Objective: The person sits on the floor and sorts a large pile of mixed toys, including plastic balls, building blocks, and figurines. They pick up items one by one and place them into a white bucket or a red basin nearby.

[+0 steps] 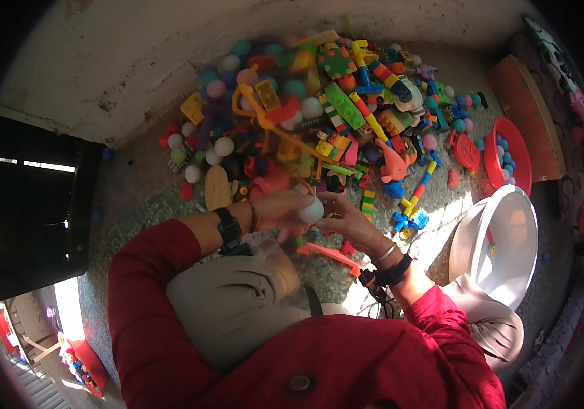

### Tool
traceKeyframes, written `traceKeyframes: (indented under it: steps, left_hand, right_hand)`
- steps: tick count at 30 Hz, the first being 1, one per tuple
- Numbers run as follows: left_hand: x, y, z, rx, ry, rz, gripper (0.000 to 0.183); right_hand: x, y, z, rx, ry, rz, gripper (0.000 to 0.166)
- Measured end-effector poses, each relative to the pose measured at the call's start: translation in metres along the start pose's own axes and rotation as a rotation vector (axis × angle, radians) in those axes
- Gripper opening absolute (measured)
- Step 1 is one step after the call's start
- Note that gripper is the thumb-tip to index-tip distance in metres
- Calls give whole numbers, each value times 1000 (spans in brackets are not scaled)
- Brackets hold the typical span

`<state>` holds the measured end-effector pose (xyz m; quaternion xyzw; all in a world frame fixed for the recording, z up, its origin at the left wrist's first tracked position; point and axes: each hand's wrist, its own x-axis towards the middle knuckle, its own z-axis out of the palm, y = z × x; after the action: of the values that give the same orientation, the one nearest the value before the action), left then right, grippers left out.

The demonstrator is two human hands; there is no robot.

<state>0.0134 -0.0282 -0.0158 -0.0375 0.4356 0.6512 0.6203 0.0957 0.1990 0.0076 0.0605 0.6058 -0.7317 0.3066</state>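
Note:
A pale white plastic ball (pixel 311 210) sits between my two hands, in front of my bent knees. My left hand (pixel 279 207), somewhat blurred, has it from the left side. Thumb and fingers of my right hand (pixel 348 220) meet it from the right. Just beyond lies a heap of mixed toys, with a coral-pink toy dolphin (pixel 393 162), a beige oval toy piece (pixel 217 188) and a green-and-yellow block stack (pixel 368 204) nearest. A long orange plastic piece (pixel 330 255) rests on the floor below my hands.
At the right stand a white tub (pixel 494 245), with a few small pieces inside, and a red basin (pixel 491 153) of balls. A wooden board (pixel 527 122) leans behind them. The wall (pixel 133 66) bounds the heap. Another red container (pixel 90 363) of toys stands lower left.

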Motion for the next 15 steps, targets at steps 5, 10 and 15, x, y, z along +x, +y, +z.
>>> traceKeyframes:
  steps: [5, 10, 15]
  left_hand:
    - [-3, 5, 10, 84, 29, -85, 49]
    - [-7, 6, 18, 149, 47, -94, 54]
    - [-7, 11, 14, 228, 22, -68, 51]
  right_hand:
    - [1, 2, 0, -6, -16, -1, 62]
    - [3, 3, 4, 3, 14, 0, 52]
    - [3, 9, -2, -22, 16, 29, 40]
